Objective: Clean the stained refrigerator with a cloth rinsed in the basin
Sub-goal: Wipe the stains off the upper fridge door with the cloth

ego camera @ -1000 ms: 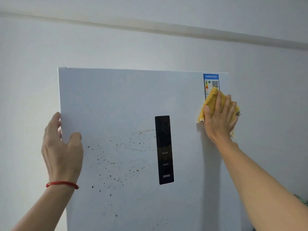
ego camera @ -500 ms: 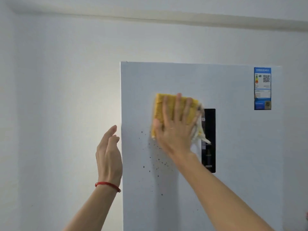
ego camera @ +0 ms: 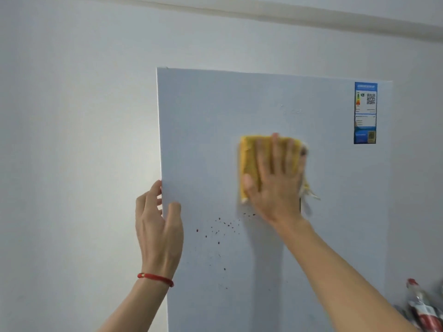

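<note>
Nearest us, our left hand [ego camera: 159, 226] gripped the refrigerator [ego camera: 275, 236] at its left edge: fingers curled round the side, thumb lying on the white front. A red cord bracelet [ego camera: 155, 279] circled that wrist. Down at the lower right corner we caught a blurred bottle with a red cap [ego camera: 422, 307], too smeared to read.

Further up, our right hand [ego camera: 275, 178] lay flat, fingers straight and spread, pressing the yellow cloth [ego camera: 249, 161] against the door's middle. The folded cloth showed past the fingertips and to the thumb's left; a pale frayed corner hung out on the right side. A dark sliver peeked out just right of the hand; we could not tell what it was.

Below the cloth, between our two hands, dark reddish-brown spots [ego camera: 220, 231] speckled the door, thickest just under the hand and thinning downward.

Farther off, a blue energy label [ego camera: 365, 113] with a QR code sat at the door's upper right corner. Behind it all stood the plain white wall [ego camera: 79, 116].
</note>
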Demonstrator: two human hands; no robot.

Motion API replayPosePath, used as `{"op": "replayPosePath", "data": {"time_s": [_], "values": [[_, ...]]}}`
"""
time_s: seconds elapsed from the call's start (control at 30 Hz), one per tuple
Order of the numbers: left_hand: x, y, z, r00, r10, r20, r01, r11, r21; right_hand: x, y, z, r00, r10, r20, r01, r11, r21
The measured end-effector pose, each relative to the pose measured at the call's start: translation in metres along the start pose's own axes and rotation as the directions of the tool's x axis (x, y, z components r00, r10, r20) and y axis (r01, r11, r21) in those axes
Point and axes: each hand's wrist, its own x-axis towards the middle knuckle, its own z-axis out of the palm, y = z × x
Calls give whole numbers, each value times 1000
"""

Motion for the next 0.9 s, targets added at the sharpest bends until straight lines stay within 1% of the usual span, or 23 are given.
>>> {"op": "replayPosePath", "data": {"time_s": [0.03, 0.07, 0.1, 0.13, 0.17, 0.2, 0.27, 0.3, 0.37, 0.4, 0.47, 0.5, 0.53, 0.57, 0.6, 0.63, 0.67, 0.7, 0.73, 0.8, 0.83, 0.87, 0.9], "values": [[1, 2, -3, 1000, -5, -2, 5, 1000, -3, 0, 20, 0, 993, 117, 23, -117, 993, 20], [3, 3, -6, 1000, -14, -1, 14, 1000, -4, 2, 32, -1, 969, 242, 40, -244, 968, 53], [5, 3, -8, 1000, -18, 3, 18, 1000, 1, 6, 33, -2, 933, 356, 54, -359, 929, 86], [6, 4, -9, 1000, -26, 5, 26, 1000, -3, 10, 25, -3, 897, 438, 48, -441, 890, 114], [6, 3, -11, 999, -45, -2, 45, 999, -18, 13, 5, -5, 880, 472, 45, -474, 870, 139], [7, 2, -12, 998, -65, -11, 65, 997, -43, 14, -19, -6, 894, 445, 44, -447, 881, 155], [6, 0, -13, 996, -86, -12, 86, 995, -59, 8, -75, -4, 965, 259, 31, -261, 954, 149], [6, 0, -12, 996, -92, -8, 91, 994, -62, 3, -101, -1, 988, 156, 12, -156, 978, 137], [2, 0, -9, 995, -104, -8, 103, 991, -86, -10, -136, 3, 1000, -23, -15, 25, 990, 140], [0, 1, -7, 995, -101, -17, 99, 989, -111, -16, -142, 3, 991, -134, -8, 133, 980, 144], [-5, 3, -2, 995, -92, -41, 84, 983, -163, -26, -125, 3, 924, -380, 25, 374, 918, 128], [-7, 4, 2, 995, -89, -50, 79, 981, -175, -26, -105, 0, 888, -458, 41, 452, 885, 113], [-9, 5, 4, 995, -86, -54, 75, 982, -173, -27, -83, -2, 881, -470, 45, 464, 880, 101], [-10, 5, 6, 995, -81, -58, 71, 983, -168, -27, -57, -3, 908, -417, 42, 413, 907, 86], [-11, 6, 7, 995, -77, -63, 66, 985, -159, -28, -29, -1, 950, -309, 43, 306, 950, 61], [-12, 6, 8, 995, -74, -72, 62, 987, -151, -30, 1, 1, 985, -169, 43, 168, 985, 29], [-12, 7, 9, 994, -72, -81, 60, 988, -139, -33, 29, 4, 999, -25, 48, 25, 1000, -1], [-12, 7, 8, 994, -70, -85, 59, 991, -122, -38, 57, 6, 992, 110, 64, -109, 994, -6], [-12, 6, 7, 994, -68, -85, 59, 993, -103, -43, 79, 6, 969, 231, 88, -233, 972, 18], [-13, 5, 5, 995, -64, -76, 58, 995, -79, -47, 94, 3, 887, 441, 136, -456, 885, 100], [-14, 4, 4, 996, -60, -73, 54, 996, -77, -44, 85, 2, 841, 524, 137, -540, 831, 134], [-15, 4, 3, 996, -57, -72, 52, 996, -75, -39, 66, 1, 810, 573, 125, -587, 794, 159], [-16, 4, 3, 996, -58, -69, 53, 996, -77, -34, 40, -1, 812, 573, 110, -584, 792, 178]]}}
